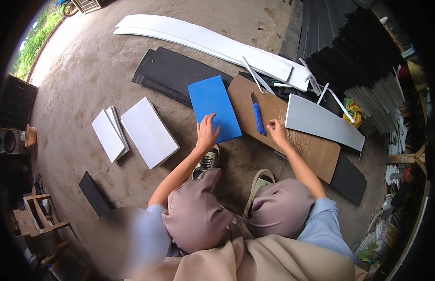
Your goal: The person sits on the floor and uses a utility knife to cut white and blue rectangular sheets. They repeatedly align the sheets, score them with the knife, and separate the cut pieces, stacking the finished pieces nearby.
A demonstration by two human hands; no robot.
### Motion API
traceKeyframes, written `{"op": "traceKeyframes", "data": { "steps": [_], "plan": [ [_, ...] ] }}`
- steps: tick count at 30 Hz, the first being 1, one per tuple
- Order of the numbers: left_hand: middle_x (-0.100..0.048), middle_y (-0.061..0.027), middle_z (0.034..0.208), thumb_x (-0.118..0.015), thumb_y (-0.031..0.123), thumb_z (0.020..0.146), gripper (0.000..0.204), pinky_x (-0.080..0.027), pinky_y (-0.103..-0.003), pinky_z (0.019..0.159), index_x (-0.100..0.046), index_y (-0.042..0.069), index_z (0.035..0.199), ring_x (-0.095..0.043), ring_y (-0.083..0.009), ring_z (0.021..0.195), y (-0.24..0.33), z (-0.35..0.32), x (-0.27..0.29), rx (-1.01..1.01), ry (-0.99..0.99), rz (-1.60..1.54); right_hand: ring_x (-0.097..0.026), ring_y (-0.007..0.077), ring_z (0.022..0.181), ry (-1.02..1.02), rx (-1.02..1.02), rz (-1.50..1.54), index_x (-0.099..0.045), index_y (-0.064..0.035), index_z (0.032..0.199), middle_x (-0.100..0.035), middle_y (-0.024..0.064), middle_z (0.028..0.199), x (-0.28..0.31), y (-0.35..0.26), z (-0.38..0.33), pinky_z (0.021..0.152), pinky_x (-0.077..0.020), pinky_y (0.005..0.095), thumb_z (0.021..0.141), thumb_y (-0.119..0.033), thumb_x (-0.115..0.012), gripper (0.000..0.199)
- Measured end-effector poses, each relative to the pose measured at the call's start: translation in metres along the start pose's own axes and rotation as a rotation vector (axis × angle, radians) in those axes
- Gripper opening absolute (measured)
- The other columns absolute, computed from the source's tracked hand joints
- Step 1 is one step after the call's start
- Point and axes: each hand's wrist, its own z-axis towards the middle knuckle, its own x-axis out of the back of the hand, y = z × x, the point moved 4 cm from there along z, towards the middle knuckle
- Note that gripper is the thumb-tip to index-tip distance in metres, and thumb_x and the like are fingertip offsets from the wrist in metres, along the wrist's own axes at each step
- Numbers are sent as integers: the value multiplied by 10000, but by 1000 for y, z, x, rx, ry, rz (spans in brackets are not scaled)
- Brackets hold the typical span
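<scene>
My left hand [208,134] lies with its fingers spread on the lower part of a blue rectangular sheet [212,100]. The sheet overlaps the left end of a brown wooden board [302,143] on the floor. On that board rests a utility knife [258,117] with a blue handle, its blade pointing away from me. Just right of the knife, my right hand [277,132] hovers over the board with loosely curled fingers slightly apart; I see nothing in it. A grey-white panel [320,119] lies across the board's right side.
White sheets [149,132] and a smaller white stack [110,134] lie to the left. Long white strips [199,40] and black sheets [170,75] stretch beyond the board. Tall stacks of black sheets [353,51] stand at the far right. A black strip [94,193] lies near left.
</scene>
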Motion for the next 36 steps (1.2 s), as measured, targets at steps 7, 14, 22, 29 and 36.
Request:
{"op": "traceKeyframes", "data": {
  "steps": [7,14,22,29,36],
  "plan": [
    [-391,-155,1194,-569,76,735,501,-321,-414,936,-392,84,1204,-393,-323,1101,-2,6,0,-52,48,32,-447,344,961,212,109,-95,-386,19,1142,-418,211,1029,-42,-28,18,810,-392,408,739,-46,-591,456],
    [-439,-159,1128,-551,50,752,430,-359,-386,914,-410,40,1159,-438,-321,1051,103,64,-18,-330,-275,76,-452,330,912,163,95,-136,-425,24,1116,-428,196,979,-11,21,-10,766,-399,409,720,7,-557,417],
    [-466,-132,1160,-482,103,841,368,-367,-342,924,-397,35,1193,-465,-226,1086,101,112,-52,65,-111,-203,-433,261,944,241,331,-348,-476,-40,1066,-437,108,1001,-9,-8,8,774,-386,367,752,-167,-614,366],
    [-478,-126,1056,-499,54,815,332,-401,-327,852,-443,30,1142,-497,-215,966,60,93,-80,124,59,-151,-498,230,614,283,79,2,-446,34,982,-423,161,879,19,27,-9,512,-459,348,847,-107,-482,198],
    [-476,-122,1094,-554,132,802,519,-379,-357,851,-325,13,1253,-465,-235,937,161,87,-194,-118,-181,-294,-531,286,870,530,-305,88,-402,9,1073,-469,165,1006,107,106,-88,719,-442,386,885,-131,-387,236]
  ]
}}
